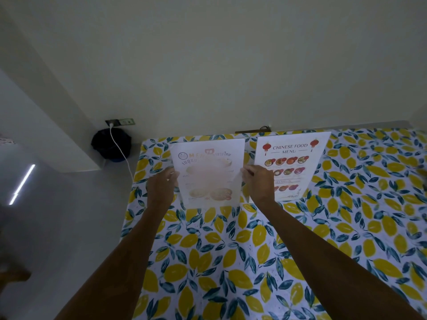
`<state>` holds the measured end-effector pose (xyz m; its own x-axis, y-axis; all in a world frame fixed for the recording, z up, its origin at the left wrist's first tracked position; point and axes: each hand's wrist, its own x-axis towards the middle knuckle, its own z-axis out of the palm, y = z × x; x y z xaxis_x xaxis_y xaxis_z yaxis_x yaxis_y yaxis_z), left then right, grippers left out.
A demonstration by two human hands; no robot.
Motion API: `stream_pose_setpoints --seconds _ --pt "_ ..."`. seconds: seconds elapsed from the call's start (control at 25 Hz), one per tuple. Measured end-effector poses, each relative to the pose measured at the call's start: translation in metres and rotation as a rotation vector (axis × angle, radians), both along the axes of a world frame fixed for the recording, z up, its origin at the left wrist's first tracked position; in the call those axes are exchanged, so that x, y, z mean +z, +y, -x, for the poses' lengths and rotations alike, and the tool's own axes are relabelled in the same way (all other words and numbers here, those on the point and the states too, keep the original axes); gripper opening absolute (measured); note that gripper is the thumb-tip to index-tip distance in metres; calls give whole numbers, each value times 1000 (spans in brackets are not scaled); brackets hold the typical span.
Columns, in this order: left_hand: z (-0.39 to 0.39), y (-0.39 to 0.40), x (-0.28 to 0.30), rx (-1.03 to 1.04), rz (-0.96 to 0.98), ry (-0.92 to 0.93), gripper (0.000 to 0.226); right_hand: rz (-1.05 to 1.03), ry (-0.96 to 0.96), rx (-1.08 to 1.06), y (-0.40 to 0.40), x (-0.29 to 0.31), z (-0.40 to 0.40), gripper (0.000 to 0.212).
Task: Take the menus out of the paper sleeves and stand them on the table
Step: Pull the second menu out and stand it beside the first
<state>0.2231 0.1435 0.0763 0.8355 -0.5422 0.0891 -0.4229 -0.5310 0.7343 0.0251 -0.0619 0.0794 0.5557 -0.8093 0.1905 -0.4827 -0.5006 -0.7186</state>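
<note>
A Thai food menu [209, 158] sits upright partly inside a translucent paper sleeve [210, 188] that veils its lower part; its top stands clear above the sleeve. My left hand [160, 188] pinches the left edge and my right hand [258, 183] pinches the right edge, holding it near the far side of the table. To the right a Chinese food menu [291, 165] stands upright on the table with no sleeve on it; my right hand hides part of its lower left.
The table wears a cloth [254, 250] printed with yellow lemons and blue leaves, its left edge running beside bare floor. A dark bin [111, 144] and a white cable [120, 148] from a wall socket sit at the back left. The wall rises just behind the table.
</note>
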Motion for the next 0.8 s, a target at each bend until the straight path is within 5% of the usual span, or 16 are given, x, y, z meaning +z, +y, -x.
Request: stream_pose_setpoints --seconds 0.6,0.8 --pt "24 4 3 -11 -83 75 26 -29 155 54 16 -3 1 7" --pt "31 6 6 -48 -70 104 23 -67 157 75 21 2 6 18"
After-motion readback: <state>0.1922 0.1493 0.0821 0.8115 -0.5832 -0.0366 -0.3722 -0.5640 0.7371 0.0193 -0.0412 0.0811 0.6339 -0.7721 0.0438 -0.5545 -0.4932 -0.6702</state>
